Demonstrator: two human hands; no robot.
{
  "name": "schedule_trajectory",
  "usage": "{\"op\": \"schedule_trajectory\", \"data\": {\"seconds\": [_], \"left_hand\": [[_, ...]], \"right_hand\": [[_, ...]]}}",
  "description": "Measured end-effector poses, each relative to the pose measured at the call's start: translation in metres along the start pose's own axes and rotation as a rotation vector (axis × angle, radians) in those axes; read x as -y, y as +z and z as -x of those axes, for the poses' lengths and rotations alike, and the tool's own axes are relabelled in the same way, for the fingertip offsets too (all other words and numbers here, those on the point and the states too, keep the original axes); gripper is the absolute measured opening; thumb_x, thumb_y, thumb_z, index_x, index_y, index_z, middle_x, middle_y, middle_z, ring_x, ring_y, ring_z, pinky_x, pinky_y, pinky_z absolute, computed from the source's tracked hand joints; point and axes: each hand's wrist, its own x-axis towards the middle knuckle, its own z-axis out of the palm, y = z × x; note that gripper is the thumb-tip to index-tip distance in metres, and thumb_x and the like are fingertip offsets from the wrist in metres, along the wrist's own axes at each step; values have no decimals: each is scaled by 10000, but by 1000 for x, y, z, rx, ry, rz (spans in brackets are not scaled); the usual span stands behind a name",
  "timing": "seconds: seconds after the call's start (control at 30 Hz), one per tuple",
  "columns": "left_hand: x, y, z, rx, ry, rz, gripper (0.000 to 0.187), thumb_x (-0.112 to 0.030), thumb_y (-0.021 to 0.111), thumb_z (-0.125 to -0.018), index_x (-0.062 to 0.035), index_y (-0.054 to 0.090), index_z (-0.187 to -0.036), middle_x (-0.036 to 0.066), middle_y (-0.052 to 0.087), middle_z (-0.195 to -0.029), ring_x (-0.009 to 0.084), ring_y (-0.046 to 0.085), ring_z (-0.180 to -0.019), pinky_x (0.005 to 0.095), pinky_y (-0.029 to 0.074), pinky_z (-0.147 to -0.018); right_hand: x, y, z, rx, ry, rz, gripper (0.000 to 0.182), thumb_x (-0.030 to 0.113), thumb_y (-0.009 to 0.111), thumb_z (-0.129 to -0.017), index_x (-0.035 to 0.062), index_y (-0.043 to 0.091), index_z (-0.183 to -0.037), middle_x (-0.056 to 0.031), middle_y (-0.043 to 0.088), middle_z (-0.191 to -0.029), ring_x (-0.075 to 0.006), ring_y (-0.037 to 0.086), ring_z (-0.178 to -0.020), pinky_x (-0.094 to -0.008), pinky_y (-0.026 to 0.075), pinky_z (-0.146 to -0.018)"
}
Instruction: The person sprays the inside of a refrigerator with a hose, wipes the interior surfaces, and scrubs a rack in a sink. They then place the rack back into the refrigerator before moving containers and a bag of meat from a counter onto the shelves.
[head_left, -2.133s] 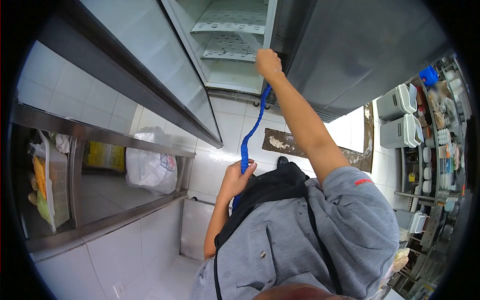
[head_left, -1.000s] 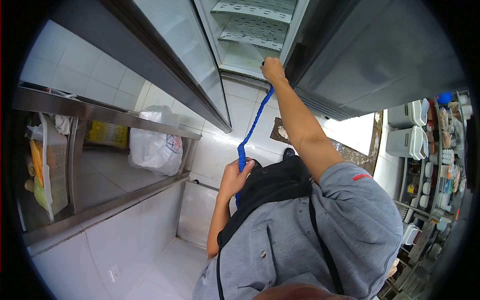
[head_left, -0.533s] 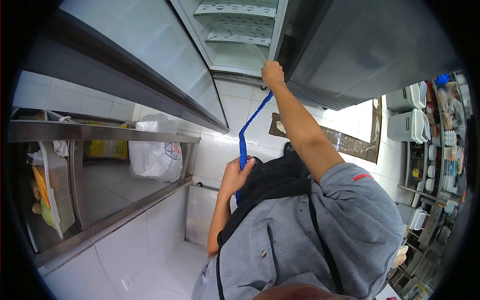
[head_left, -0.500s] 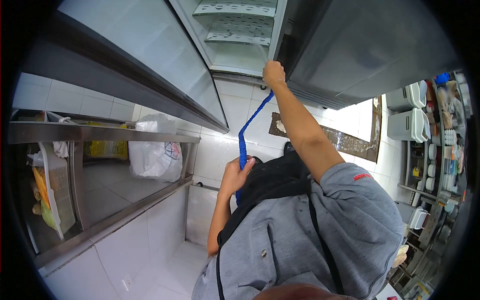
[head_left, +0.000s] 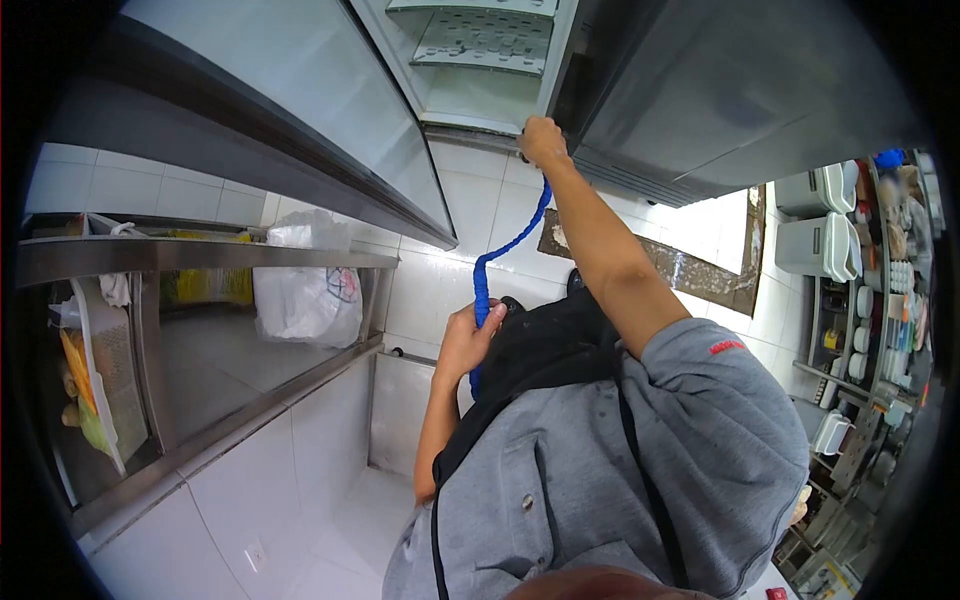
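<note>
Blue hose [head_left: 481, 282] runs between left hand [head_left: 464, 343] and right hand [head_left: 543, 140], both clenched around it.

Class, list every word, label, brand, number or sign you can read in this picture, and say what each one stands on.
None reads clearly.
Grey sleeve: red lettering, too small and blurred.
White plastic bag: red and blue print, unreadable.
Yellow pack: dark markings, too blurred to read.

The right hand [head_left: 545, 143] hides the blue hose [head_left: 516, 240]'s end from me — the top edge crops the open cabinet [head_left: 482, 98] — and I can't read the sleeve [head_left: 720, 400]'s tiny red lettering [head_left: 728, 347] or make out small goods [head_left: 897, 278] on the rack [head_left: 842, 382].
</note>
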Motion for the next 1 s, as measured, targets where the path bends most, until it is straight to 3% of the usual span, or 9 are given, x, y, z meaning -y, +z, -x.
{"op": "schedule_trajectory", "data": {"seconds": [0.17,0.3,0.4,0.5,0.53,0.63,0.8,0.93,1.0], "left_hand": [[18,0,-3,19,-76,89,385,-304,570,-882,61,599,-1001,88,601,-642,142,579,-588,275,456,-573],[49,3,-15,-51,-253,266,425,-294,579,-879,39,522,-1138,73,579,-662,130,563,-587,262,455,-560],[62,7,-25,-359,-397,240,462,-263,631,-839,-18,486,-1203,74,550,-682,146,559,-566,258,444,-463],[140,7,-59,-225,-229,-257,475,-290,641,-826,-48,492,-1207,86,543,-749,161,559,-567,273,456,-463],[90,2,-60,-110,-460,25,504,-333,648,-813,-43,498,-1196,95,535,-804,163,551,-561,287,460,-456],[100,10,-84,-27,-693,204,493,-360,642,-812,-34,521,-1161,102,553,-851,171,562,-627,301,479,-505],[151,40,-135,-192,-356,-394,503,-378,590,-840,39,557,-1120,278,575,-1056,398,562,-961,407,438,-850],[84,54,-238,-381,5,-187,486,-329,504,-923,22,444,-1254,213,501,-1216,291,471,-1147,338,348,-978],[52,62,-290,-384,-49,281,459,-302,465,-942,41,437,-1246,216,519,-1182,303,475,-1147,367,348,-984]], "right_hand": [[-11,11,0,-148,71,-27,223,169,616,-813,-38,633,-895,-179,658,-820,-270,671,-678,-365,548,-613],[1,-2,9,12,235,-292,236,161,625,-806,-74,628,-823,-169,639,-683,-233,655,-570,-335,542,-540],[-1,8,5,38,285,-474,269,149,629,-806,-118,610,-781,-156,616,-609,-207,626,-488,-317,522,-462],[2,18,-1,18,354,-685,267,131,628,-810,-130,600,-767,-169,611,-608,-207,610,-465,-316,504,-421],[0,23,-5,31,401,-792,259,127,629,-811,-126,601,-765,-168,608,-604,-208,605,-462,-316,501,-416],[2,32,-18,41,487,-947,240,119,628,-817,-120,600,-815,-173,594,-590,-208,577,-445,-312,482,-403],[-9,71,-67,145,566,-1400,260,120,584,-866,-123,496,-836,-174,552,-639,-231,552,-446,-316,451,-359],[-12,92,-105,187,631,-1506,208,115,558,-882,-81,495,-854,-182,549,-677,-233,553,-482,-318,474,-400],[-11,98,-120,193,705,-1574,209,118,556,-883,-80,494,-856,-179,550,-677,-240,564,-499,-319,490,-414]]}}
